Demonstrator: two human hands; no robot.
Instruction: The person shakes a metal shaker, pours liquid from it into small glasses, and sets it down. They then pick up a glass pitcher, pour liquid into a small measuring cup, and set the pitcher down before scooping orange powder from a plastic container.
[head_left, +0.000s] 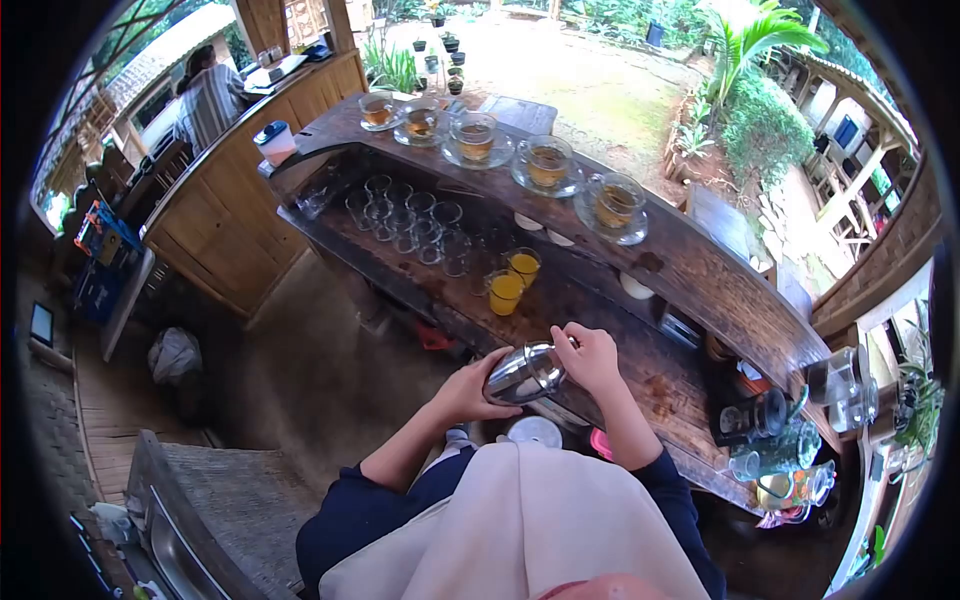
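A shiny metal shaker (pixel 524 374) is tilted sideways in front of my body. My left hand (pixel 466 388) is wrapped round its wider end, at the left. At its other end, my right hand (pixel 588 355) has its fingers closed on the top. Beyond the shaker, two glasses of orange drink (pixel 506 292) stand on the lower wooden counter (pixel 590 312). Several empty glasses (pixel 408 222) are grouped to their left. On the raised ledge, several glass cups of amber drink (pixel 548 166) sit on saucers.
Jars and pitchers (pixel 790 446) crowd the counter's right end. A lidded cup (pixel 275 143) stands at the ledge's left end. At the far left, a person in a striped top (pixel 208 98) is by another wooden counter (pixel 215 218). A sink (pixel 180 545) lies at the lower left.
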